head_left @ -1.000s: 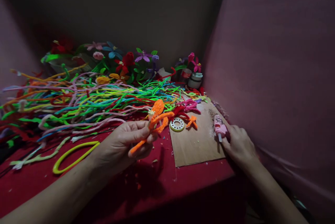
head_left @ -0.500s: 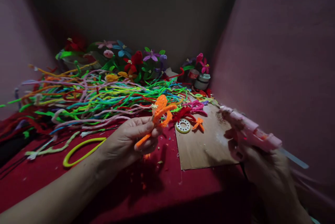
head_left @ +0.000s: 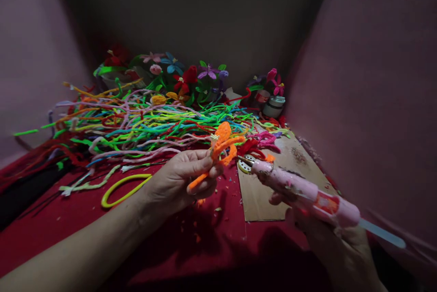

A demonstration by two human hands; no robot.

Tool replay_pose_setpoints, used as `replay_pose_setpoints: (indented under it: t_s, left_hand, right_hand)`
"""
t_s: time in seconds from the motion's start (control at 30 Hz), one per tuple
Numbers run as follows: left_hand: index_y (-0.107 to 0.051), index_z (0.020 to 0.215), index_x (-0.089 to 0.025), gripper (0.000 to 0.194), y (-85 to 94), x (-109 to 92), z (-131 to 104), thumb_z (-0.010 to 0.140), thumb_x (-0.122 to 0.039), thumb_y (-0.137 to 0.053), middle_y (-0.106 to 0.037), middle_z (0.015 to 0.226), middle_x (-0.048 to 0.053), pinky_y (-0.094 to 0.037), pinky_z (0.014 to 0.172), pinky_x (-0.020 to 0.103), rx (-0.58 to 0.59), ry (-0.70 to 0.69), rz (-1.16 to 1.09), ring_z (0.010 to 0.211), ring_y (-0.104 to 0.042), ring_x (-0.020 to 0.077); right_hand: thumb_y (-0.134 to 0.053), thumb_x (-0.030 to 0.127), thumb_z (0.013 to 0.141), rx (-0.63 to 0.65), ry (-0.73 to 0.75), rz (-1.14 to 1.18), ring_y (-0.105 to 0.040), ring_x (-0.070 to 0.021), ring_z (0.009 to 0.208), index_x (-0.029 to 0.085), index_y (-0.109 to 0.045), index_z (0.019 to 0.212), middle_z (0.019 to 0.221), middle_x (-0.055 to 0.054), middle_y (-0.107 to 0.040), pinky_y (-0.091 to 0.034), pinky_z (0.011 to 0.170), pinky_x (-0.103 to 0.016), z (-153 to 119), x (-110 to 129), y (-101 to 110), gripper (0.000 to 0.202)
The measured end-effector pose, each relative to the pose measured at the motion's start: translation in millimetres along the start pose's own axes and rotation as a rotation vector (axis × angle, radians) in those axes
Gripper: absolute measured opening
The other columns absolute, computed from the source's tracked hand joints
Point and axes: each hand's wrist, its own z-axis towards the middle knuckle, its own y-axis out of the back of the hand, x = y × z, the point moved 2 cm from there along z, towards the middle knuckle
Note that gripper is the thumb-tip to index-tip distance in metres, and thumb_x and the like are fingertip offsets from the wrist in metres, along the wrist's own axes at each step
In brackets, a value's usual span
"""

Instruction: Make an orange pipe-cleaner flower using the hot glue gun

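Orange flower [head_left: 223, 132] is pinched in the left hand [head_left: 189, 173], above the red tabletop [head_left: 228, 214]. The right hand [head_left: 343, 249] grips the pink glue gun [head_left: 302, 186], its tip [head_left: 243, 160] near the petals [head_left: 232, 153]; it is good to keep both steady.

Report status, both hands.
Left hand gripping orange flower. Right hand holding pink glue gun, nozzle close to the petals. Nothing visible between nozzle and flower.

Glue gun [head_left: 303, 188] glossy pink plastic; orange flower [head_left: 224, 133] fuzzy, matt; board [head_left: 261, 203] smooth matt cardboard.
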Motion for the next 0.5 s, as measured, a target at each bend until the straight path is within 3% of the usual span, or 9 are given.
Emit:
replay_pose_setpoints:
  t_s: [0.17, 0.33, 0.43, 0.5]
  left_hand:
    - [-0.059, 0.081, -0.008, 0.014, 1.8, 0.8, 0.2, 0.084, -0.019, -0.050, -0.050, 0.060, -0.001, -0.023, 0.040, 0.016, -0.005, 0.010, 0.005, 0.036, -0.034, -0.0010]
    - [-0.059, 0.082, -0.009, 0.012, 1.0, 1.3, -0.3, 0.082, -0.019, -0.053, -0.051, 0.061, -0.001, -0.025, 0.039, 0.015, -0.016, 0.027, 0.002, 0.036, -0.037, -0.0004]
    - [-0.060, 0.082, -0.009, 0.013, 0.4, 1.3, -0.7, 0.081, -0.020, -0.054, -0.051, 0.060, -0.001, -0.025, 0.039, 0.014, -0.015, 0.031, 0.001, 0.037, -0.037, -0.0001]
    - [-0.060, 0.082, -0.009, 0.012, 0.0, 1.0, -0.9, 0.080, -0.020, -0.056, -0.051, 0.060, -0.001, -0.025, 0.039, 0.014, -0.020, 0.037, 0.004, 0.037, -0.037, 0.0001]
  right_hand:
    - [-0.060, 0.032, 0.076, -0.091, -0.078, 0.038, -0.065, -0.0212, 0.058, 0.025, -0.067, 0.100, 0.079, -0.007, -0.071, -0.054, 0.046, -0.027, 1.5, -3.2, 1.9, 0.026]
    - [-0.063, 0.034, 0.074, -0.062, -0.082, 0.062, -0.066, -0.0259, 0.074, 0.022, -0.069, 0.084, 0.086, -0.010, -0.070, -0.057, 0.061, -0.034, 0.5, -8.8, 0.9, 0.017]
    - [-0.062, 0.035, 0.074, -0.061, -0.102, 0.061, -0.067, -0.0258, 0.071, 0.021, -0.069, 0.077, 0.075, -0.008, -0.070, -0.057, 0.065, -0.036, 0.0, -9.5, 0.4, 0.016]
    - [-0.062, 0.037, 0.074, -0.046, -0.093, 0.056, -0.067, -0.0255, 0.071, 0.021, -0.069, 0.082, 0.078, -0.009, -0.071, -0.057, 0.063, -0.035, 1.7, -6.3, -0.2, 0.020]
